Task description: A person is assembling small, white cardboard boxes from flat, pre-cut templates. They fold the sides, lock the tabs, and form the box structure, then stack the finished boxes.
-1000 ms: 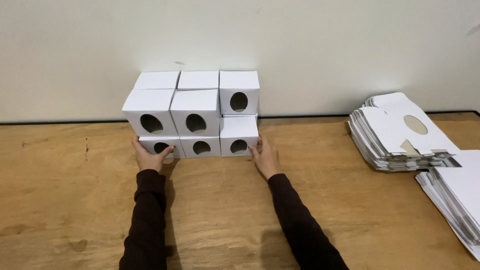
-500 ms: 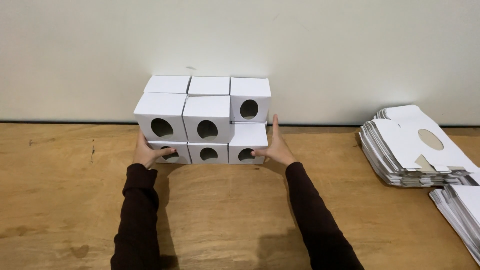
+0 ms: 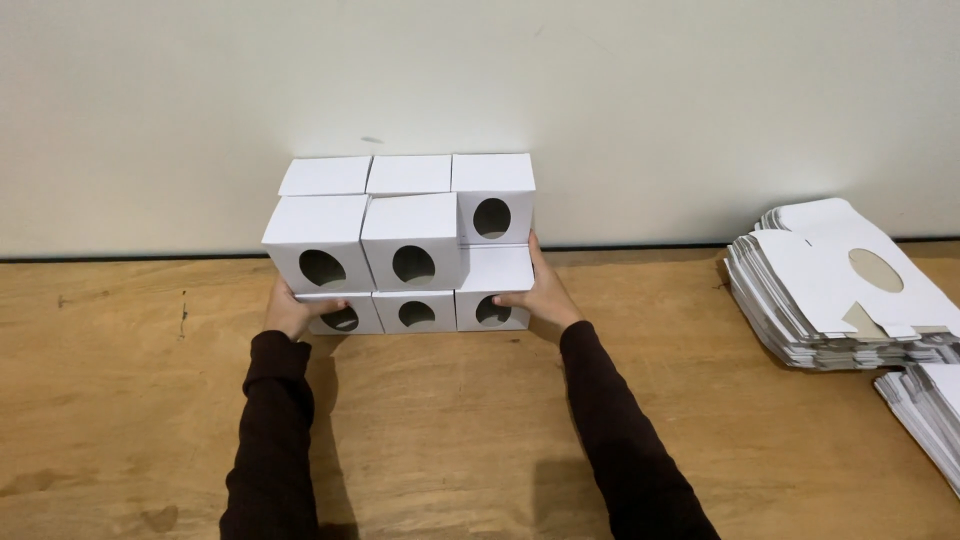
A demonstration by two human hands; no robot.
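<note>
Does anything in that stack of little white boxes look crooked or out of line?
Yes. In the stack of white boxes, the upper front two jut forward past the bottom row, while the right one sits further back, so the fronts are not flush. The left hand and right hand press its ends.

Compared with a second ago, we now have our right hand [image 3: 535, 292] flat against the right side of the white box stack [image 3: 405, 245], fingers reaching up onto the upper box, where earlier it lay low on the table beside the bottom row. Our left hand [image 3: 295, 308] now curls its thumb across the front of the bottom left box. The two front upper boxes now overhang the bottom row further.
</note>
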